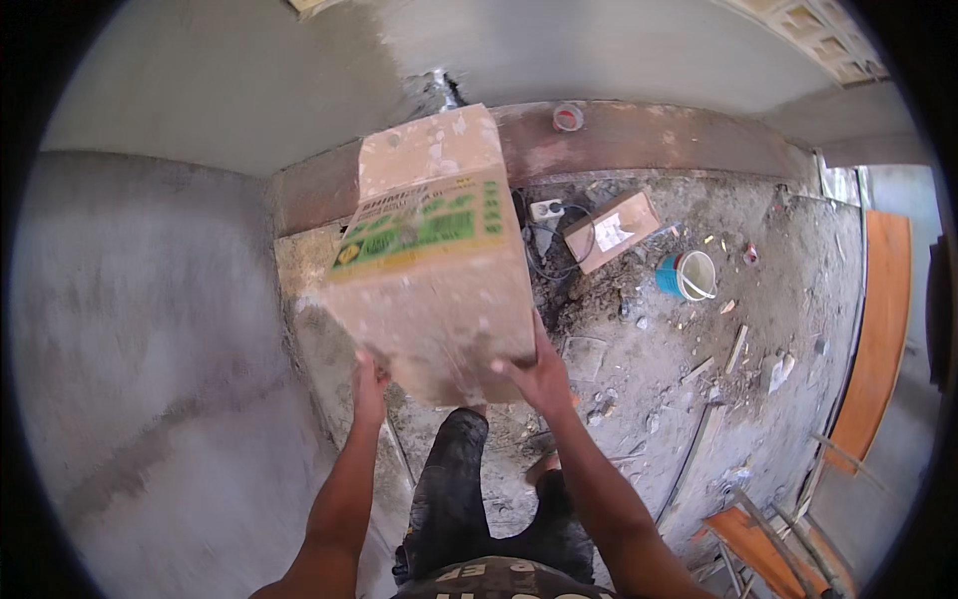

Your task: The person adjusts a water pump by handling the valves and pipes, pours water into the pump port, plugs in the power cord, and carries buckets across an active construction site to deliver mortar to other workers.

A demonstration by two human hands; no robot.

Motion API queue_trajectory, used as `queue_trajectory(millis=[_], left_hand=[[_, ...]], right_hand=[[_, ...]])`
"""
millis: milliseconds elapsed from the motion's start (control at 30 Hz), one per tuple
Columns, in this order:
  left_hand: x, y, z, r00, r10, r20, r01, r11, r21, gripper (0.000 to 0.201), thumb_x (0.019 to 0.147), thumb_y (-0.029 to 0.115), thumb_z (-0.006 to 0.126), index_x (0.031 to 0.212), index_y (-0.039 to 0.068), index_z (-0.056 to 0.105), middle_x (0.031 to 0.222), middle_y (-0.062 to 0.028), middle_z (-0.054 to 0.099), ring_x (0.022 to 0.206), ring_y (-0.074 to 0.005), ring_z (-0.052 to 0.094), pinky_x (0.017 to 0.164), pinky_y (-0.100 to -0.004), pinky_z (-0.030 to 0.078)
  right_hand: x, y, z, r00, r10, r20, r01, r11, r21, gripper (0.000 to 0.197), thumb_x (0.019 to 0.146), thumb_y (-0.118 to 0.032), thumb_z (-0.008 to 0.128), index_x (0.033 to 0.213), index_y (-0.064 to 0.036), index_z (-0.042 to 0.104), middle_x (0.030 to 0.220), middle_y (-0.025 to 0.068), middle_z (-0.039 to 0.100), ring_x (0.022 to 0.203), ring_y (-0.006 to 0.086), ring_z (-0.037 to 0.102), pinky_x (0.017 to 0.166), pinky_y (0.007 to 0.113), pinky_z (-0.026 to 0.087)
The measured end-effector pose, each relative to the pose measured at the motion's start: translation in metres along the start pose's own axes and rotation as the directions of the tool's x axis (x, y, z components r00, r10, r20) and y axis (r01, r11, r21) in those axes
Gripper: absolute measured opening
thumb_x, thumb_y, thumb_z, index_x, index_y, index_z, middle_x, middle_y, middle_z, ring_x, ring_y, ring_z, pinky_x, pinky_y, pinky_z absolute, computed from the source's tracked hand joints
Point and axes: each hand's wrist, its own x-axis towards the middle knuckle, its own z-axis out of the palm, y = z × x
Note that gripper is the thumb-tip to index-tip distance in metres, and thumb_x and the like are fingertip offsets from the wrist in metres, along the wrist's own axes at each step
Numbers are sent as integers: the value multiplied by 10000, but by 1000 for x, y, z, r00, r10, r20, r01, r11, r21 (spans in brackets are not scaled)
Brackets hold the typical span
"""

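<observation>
A large brown cardboard box [439, 309] with a green and yellow printed panel is held up in front of me, one flap standing away at its far end. My left hand [370, 387] grips its near left side, thumb on the near face. On the near right side, my right hand [539, 374] clasps the box with the thumb over the near face and the fingers around the edge. Pale dusty smears mark the cardboard. What the box contains cannot be seen, and part of the floor behind it is hidden.
Rubble covers the floor [689, 339]. Right of the box lie a white power socket [546, 210] with a dark cable, a smaller carton [612, 232] and a blue bucket [687, 276]. A small cup [568, 118] sits on the ledge. Orange-brown boards [873, 339] lean at right; a grey wall [170, 329] stands left.
</observation>
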Motion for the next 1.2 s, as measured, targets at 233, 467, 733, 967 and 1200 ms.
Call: queue_trajectory(millis=[233, 467, 733, 967, 1200], left_hand=[[-256, -34, 52, 842, 229, 488, -335, 932, 141, 643, 980, 463, 496, 1287, -103, 506, 1272, -166, 568, 1173, -219, 551, 961, -356, 456], [-332, -195, 158, 622, -281, 731, -270, 799, 537, 599, 928, 373, 621, 1403, 42, 466, 1245, -140, 614, 1175, -201, 580, 966, -322, 458], [-306, -380, 283, 625, -474, 620, -450, 431, 782, 806, 872, 681, 536, 1392, 66, 506, 1274, -243, 601, 1249, -316, 548, 1024, -392, 416], [-242, -361, 182, 202, -698, 686, -714, 375, 592, 469, 948, 498, 502, 1205, 118, 599, 1110, -186, 647, 1082, -339, 616, 906, -437, 461], [-244, -113, -25, 835, -476, 276, -348, -69, 935, 907, 845, 635, 584, 1480, 37, 334, 1430, -247, 460, 1275, -403, 496, 1067, -485, 377]], right_hand=[[-240, 113, -115, 945, 166, -283, -41, 916, 399, 725, 766, -361, 770, 1302, 41, 491, 1200, 126, 599, 1040, 216, 575, 907, 372, 458], [-374, 281, -224, 790, 275, -548, -172, 957, 233, 953, 900, -598, 589, 1494, 53, 227, 1436, 218, 428, 1326, 291, 416, 1103, 384, 317], [-367, 488, -293, 652, 490, -579, -507, 849, 148, 800, 895, -622, 570, 1347, 28, 460, 1166, 223, 608, 1066, 293, 589, 942, 386, 447], [-498, 656, -177, 710, 656, -257, -702, 625, -343, 459, 1002, -325, 451, 1382, -76, 514, 1366, 246, 522, 1238, 423, 513, 1052, 441, 404], [-561, 335, -11, 228, 813, 537, -969, 137, 205, 938, 880, -764, 420, 1433, -6, 433, 1339, 164, 580, 1178, 311, 577, 1022, 397, 422]])
